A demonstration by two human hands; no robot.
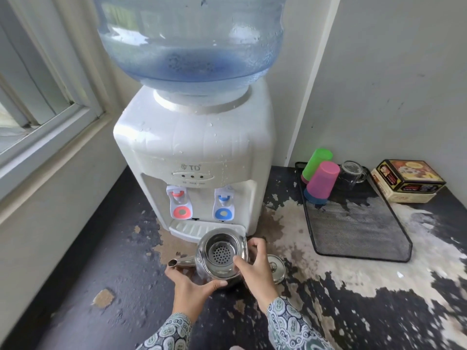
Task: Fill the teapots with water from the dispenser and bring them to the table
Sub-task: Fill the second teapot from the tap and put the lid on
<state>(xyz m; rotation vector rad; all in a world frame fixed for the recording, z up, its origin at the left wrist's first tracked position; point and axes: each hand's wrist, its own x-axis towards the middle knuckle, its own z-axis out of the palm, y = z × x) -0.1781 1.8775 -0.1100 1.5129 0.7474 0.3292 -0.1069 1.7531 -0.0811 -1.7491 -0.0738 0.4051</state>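
Note:
A steel teapot [221, 253] stands lidless in front of the white water dispenser [194, 157], its strainer basket showing and its spout pointing left. My left hand [188, 286] cups its lower left side under the spout. My right hand [256, 266] grips its right rim, thumb on the edge. The teapot's lid [276, 267] lies on the counter just behind my right hand. The red tap [178, 202] and blue tap [223, 204] sit above the drip tray [187, 228]. A big blue water bottle [192, 39] tops the dispenser.
A black mesh tray [353, 231] lies to the right with upturned green and pink cups [322, 178] and a glass mug [352, 173]. Tea boxes [408, 180] sit against the wall. A window sill runs along the left. The dark counter is worn and peeling.

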